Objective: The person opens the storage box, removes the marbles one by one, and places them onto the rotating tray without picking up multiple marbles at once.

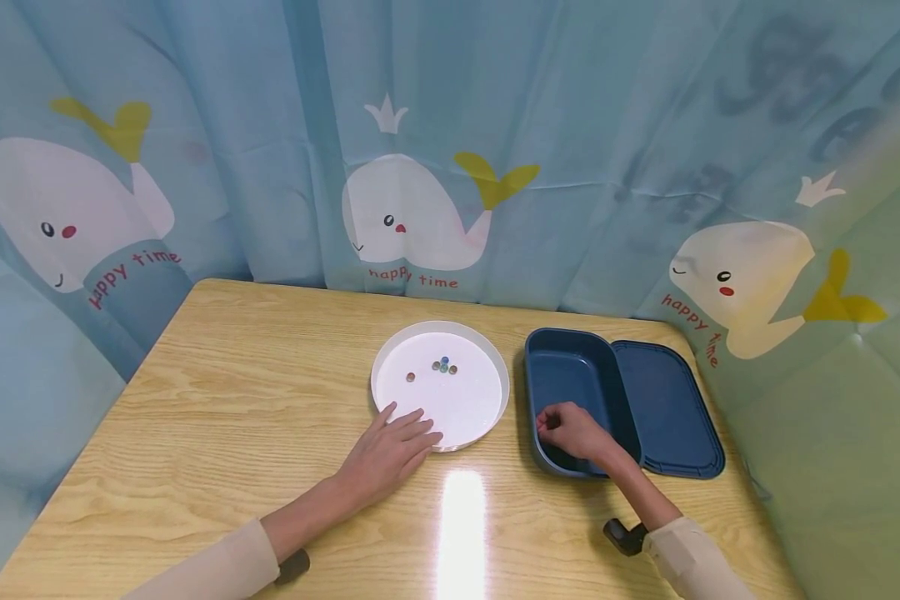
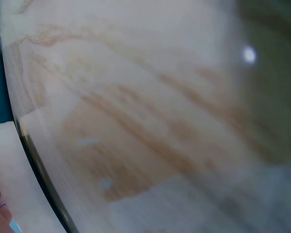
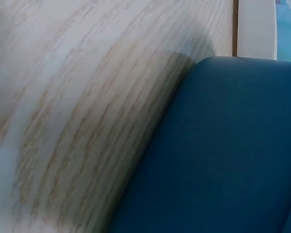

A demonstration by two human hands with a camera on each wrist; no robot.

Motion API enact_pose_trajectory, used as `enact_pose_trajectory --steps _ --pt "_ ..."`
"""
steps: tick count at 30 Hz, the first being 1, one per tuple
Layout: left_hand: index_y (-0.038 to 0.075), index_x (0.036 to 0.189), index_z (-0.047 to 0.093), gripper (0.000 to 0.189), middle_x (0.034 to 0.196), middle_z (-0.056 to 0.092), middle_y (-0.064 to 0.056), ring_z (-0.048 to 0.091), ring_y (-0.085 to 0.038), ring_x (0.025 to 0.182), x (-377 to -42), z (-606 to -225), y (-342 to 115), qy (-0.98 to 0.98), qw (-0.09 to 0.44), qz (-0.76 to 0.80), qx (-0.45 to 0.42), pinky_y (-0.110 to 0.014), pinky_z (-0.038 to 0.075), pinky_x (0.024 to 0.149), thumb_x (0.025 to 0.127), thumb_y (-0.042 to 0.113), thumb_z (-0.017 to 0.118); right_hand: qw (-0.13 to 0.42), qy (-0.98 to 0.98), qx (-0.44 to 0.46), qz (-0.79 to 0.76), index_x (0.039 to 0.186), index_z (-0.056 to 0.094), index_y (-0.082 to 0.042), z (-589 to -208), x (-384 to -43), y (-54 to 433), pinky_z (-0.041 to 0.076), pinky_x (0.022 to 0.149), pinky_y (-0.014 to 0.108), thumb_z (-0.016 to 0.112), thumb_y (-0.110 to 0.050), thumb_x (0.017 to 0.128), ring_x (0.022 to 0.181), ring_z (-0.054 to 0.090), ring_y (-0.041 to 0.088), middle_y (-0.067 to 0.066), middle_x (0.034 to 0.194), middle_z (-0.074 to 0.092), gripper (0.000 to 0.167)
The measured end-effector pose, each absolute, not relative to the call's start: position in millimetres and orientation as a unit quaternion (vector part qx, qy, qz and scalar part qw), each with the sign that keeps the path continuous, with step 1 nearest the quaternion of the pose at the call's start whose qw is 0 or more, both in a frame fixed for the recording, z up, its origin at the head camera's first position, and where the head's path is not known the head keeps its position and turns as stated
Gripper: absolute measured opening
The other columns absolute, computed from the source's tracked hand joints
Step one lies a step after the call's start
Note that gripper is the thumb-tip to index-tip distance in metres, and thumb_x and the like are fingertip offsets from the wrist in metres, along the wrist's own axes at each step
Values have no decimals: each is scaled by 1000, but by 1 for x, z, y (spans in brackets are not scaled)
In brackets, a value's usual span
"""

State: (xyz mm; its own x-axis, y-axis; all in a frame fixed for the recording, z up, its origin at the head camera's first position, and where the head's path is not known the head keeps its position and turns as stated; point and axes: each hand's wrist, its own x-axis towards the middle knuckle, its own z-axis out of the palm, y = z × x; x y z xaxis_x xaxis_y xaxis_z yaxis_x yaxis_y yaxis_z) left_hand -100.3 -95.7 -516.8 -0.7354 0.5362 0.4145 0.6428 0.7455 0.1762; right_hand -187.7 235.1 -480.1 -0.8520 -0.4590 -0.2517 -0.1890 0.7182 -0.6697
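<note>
A round white tray (image 1: 486, 417) lies on the table, with several small marbles (image 1: 444, 367) in its far half; a brown marble (image 1: 410, 377) sits a little apart to the left. My left hand (image 1: 390, 454) lies over the tray's near-left rim, fingers spread and fairly straight. Its fingertips (image 2: 1, 206) show at the left edge of the left wrist view. To the right stands a deep dark blue box (image 1: 568, 375). My right hand (image 1: 576, 431) is inside its near part, with curled fingers close to the left wall; what lies between the fingertips is hidden.
A dark blue lid (image 1: 667, 408) lies against the box's right side. Under the forearms is a wood-grain table (image 1: 255, 375), with bare surface left of the tray. A blue curtain (image 1: 270, 167) with whale prints hangs along the back and sides.
</note>
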Motion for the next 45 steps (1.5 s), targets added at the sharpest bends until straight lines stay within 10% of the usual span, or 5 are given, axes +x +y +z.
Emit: enact_pose_trajectory --steps 45 --pt "17 120 72 25 124 69 -4 56 -26 127 -101 -517 -94 -916 170 -164 -323 -58 35 108 97 19 63 144 897 -208 -362 105 73 -3 -422 -239 176 54 76 34 67 -14 96 85 62 20 4 91 68 15"
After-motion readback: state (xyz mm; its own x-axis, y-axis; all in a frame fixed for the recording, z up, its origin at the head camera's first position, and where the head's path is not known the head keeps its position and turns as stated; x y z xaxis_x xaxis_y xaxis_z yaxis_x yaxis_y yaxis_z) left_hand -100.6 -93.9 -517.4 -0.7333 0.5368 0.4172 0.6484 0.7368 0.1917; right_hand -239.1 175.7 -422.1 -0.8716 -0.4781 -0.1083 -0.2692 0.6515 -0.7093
